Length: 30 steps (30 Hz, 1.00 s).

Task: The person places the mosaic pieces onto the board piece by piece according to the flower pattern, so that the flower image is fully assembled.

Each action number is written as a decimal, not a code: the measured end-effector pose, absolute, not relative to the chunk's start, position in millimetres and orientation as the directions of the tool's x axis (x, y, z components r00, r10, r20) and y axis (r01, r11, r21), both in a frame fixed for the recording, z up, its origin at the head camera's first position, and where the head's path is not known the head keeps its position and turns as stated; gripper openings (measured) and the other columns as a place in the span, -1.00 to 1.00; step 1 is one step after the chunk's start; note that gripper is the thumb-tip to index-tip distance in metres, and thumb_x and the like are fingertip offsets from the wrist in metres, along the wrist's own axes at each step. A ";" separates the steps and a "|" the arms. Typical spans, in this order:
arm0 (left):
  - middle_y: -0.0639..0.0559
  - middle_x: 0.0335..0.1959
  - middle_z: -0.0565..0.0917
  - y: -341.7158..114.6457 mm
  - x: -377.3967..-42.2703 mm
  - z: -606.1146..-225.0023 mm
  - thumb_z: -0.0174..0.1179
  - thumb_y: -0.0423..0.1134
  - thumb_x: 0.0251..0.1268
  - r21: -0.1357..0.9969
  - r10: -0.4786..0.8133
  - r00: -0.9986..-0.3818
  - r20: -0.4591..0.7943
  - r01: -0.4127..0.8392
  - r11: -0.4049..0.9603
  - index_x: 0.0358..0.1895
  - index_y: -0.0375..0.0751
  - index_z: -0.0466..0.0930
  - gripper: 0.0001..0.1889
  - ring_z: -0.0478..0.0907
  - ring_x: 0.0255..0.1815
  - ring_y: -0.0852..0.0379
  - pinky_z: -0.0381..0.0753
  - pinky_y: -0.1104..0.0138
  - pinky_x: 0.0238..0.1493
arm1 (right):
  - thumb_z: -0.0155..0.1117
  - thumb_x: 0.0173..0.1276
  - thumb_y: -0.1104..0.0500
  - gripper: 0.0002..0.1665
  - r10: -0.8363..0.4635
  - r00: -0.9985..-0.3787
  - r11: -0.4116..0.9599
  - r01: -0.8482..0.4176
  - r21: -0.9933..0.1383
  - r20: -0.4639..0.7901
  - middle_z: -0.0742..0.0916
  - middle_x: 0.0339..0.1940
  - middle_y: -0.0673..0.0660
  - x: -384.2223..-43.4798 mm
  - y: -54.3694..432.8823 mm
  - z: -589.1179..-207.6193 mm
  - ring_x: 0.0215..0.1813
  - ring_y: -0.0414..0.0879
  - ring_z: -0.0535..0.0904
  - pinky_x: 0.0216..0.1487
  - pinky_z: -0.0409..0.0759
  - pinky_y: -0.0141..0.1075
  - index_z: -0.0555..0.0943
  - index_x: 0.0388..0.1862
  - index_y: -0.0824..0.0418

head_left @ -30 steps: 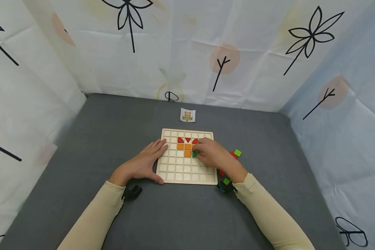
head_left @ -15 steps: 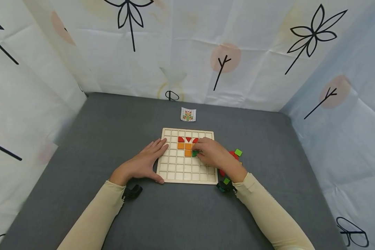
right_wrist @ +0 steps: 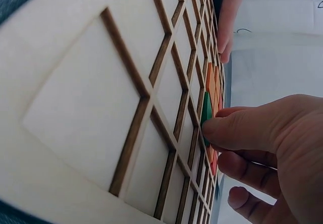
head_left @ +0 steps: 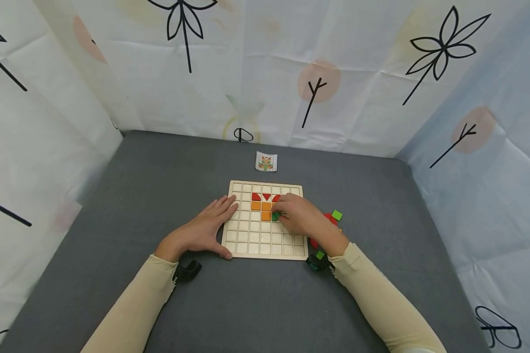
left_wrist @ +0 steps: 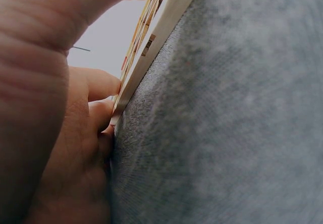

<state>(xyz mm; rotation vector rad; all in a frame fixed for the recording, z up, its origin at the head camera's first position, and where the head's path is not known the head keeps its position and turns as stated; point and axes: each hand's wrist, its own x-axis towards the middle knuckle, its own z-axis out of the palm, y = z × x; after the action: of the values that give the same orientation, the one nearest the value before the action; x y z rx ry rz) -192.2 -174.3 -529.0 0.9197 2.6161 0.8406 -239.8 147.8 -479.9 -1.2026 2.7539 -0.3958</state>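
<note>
A light wooden grid board (head_left: 249, 237) lies on the grey table. My left hand (head_left: 203, 227) rests along its left side with fingers spread straight, the fingertips on the far left edge and the thumb by the near corner. Between thumb and fingers, my right hand (head_left: 301, 215) pinches a dark green tile (right_wrist: 206, 114) at a cell right of the lowest orange tile (head_left: 266, 215). The green tile stands tilted against the grid in the right wrist view. Red tiles (head_left: 256, 197) form a row above the orange ones. Part of the pattern is hidden by my right hand.
Beyond the board lies a small card (head_left: 266, 162) with a printed coloured pattern. Loose pieces lie right of the board, among them a light green square (head_left: 337, 215) and a red piece (head_left: 314, 243), partly hidden by my right forearm. Patterned cloth (head_left: 265, 73) hangs around the table.
Both hands stay in nearly the same place. The green tile, still pinched by my right hand, looks slightly more tilted than before.
</note>
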 end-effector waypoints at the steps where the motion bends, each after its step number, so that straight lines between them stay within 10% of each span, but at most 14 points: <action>1: -0.23 0.81 -0.16 -174.1 -192.3 -529.4 0.68 0.33 -0.05 0.593 0.636 -0.771 -0.033 0.497 0.633 0.77 -0.35 -0.04 0.48 -0.30 0.80 -0.26 -0.24 -0.16 0.73 | 0.46 0.47 0.38 -0.75 -0.732 -0.681 0.654 -0.703 -0.279 0.003 0.79 0.01 0.10 -239.7 147.8 -480.0 0.11 0.04 0.67 0.14 0.71 -0.09 0.85 0.06 0.19; 30: -0.16 0.82 -0.18 -174.3 -193.4 -529.2 0.67 0.35 -0.05 0.586 0.633 -0.772 -0.056 0.488 0.647 0.79 -0.30 -0.07 0.48 -0.31 0.81 -0.18 -0.26 -0.10 0.74 | 0.52 0.46 0.33 -0.74 -0.546 -0.834 0.767 -0.537 -0.353 0.082 0.76 0.01 0.13 -238.5 218.8 -459.2 -0.01 0.11 0.68 0.00 0.72 0.01 0.81 0.09 0.27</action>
<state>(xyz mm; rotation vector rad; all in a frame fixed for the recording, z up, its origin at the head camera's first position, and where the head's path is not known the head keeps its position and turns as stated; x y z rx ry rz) -193.4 -174.3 -529.2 0.9070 2.6114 0.8176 -238.5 218.8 -459.2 -0.8977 2.9288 -0.5726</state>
